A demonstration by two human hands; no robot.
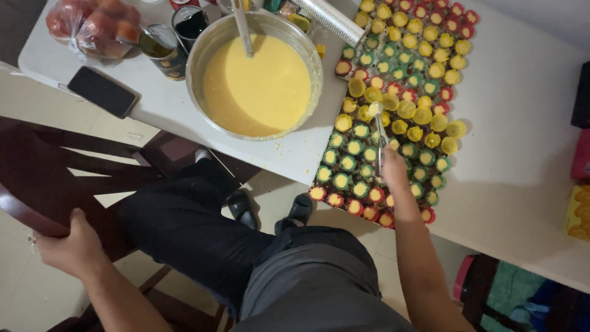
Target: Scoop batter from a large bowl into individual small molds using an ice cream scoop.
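Observation:
My right hand (394,175) grips a metal spoon (377,123) whose batter-filled bowl hovers over small coloured paper cups (405,74) set in rows on a dark tray (335,110). Several cups hold yellow batter. A large steel bowl of yellow batter (255,77) stands left of the tray, a utensil handle (241,24) resting in it. My left hand (70,246) grasps the curved top rail of a dark wooden chair (37,178) at the lower left. My legs in dark trousers (246,258) fill the bottom middle.
On the white table (522,123) lie a black phone (103,91), two open tins (165,52), a bag of reddish fruit (92,24) and a foil roll (335,18). Pink and yellow boxes (581,184) sit at the right edge.

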